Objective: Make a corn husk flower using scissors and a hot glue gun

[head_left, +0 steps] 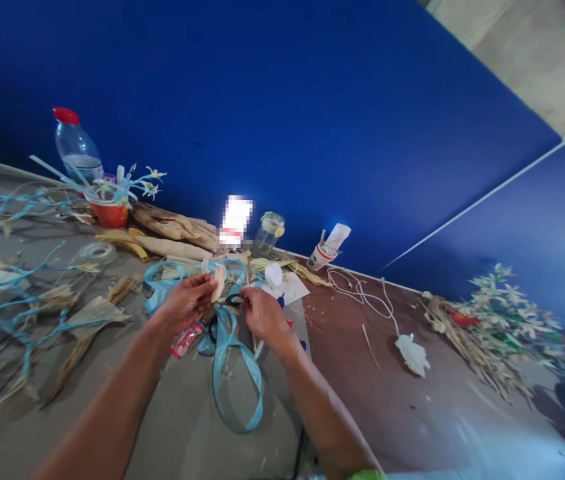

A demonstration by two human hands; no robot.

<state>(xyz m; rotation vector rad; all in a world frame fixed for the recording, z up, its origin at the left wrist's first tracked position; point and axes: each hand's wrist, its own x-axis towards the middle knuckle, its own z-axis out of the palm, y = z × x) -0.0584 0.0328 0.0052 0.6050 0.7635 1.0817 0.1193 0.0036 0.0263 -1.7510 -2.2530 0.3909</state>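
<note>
A small pale strip (219,283) is pinched between the thumb and fingers of the left hand (186,301), and it is held up just in front of them. The fingers of the right hand (264,312) are curled close by, next to a black loop (234,300) that looks like a scissor handle; whether it is held or only touched cannot be told. It seems that the pale strip is being got ready by hand. For the next move, a soft, steady pinch on the left and a sure hold on the right seem to be called for, so that the thin strip is not torn. Just below the grip, a shiny blue ribbon (220,357) is looped, and a red packet (186,340) is seen under the left wrist. Beyond the grip, a white roll (273,274) and a clear jar (268,235) are found. Farther left, dry husks (177,227) are piled near a red cup (109,215).
</note>
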